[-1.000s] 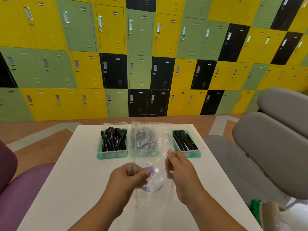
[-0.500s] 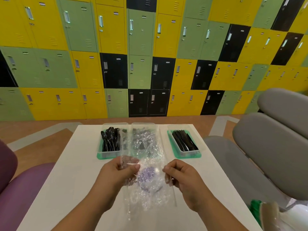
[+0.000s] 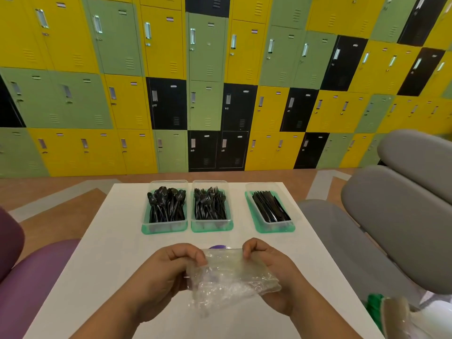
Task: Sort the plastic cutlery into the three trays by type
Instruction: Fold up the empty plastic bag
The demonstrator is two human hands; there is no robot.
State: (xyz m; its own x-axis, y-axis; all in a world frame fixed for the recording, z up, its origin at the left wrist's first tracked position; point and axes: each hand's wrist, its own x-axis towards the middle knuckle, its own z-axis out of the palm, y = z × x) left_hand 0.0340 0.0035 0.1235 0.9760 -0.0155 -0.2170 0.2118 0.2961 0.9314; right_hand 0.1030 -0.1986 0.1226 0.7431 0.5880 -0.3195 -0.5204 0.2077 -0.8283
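— Where does the cutlery sit?

— In three clear trays with green bases, lined up along the far edge of the white table (image 3: pixel 102 241). The left tray (image 3: pixel 164 228) holds black spoons (image 3: pixel 166 204), the middle tray (image 3: pixel 211 226) just beside it holds black forks (image 3: pixel 209 203), and the right tray (image 3: pixel 275 227), set apart toward the far right corner, holds black knives (image 3: pixel 271 208).

— And the hands?

— Both are over the near middle of the table, each clamped on the same crumpled clear plastic bag (image 3: pixel 232 277). The left hand (image 3: pixel 163 272) pinches the bag's left end with curled fingers; the right hand (image 3: pixel 271 272) grips its right end, thumb and fingers closed over the top edge. The bag is stretched between them.

— Anything else near them?

— A small purple patch (image 3: pixel 217 246) shows just beyond the bag's top edge; I cannot tell what it is. Grey seats (image 3: pixel 391 216) stand off the table's right edge, a purple one (image 3: pixel 36 277) off the left.
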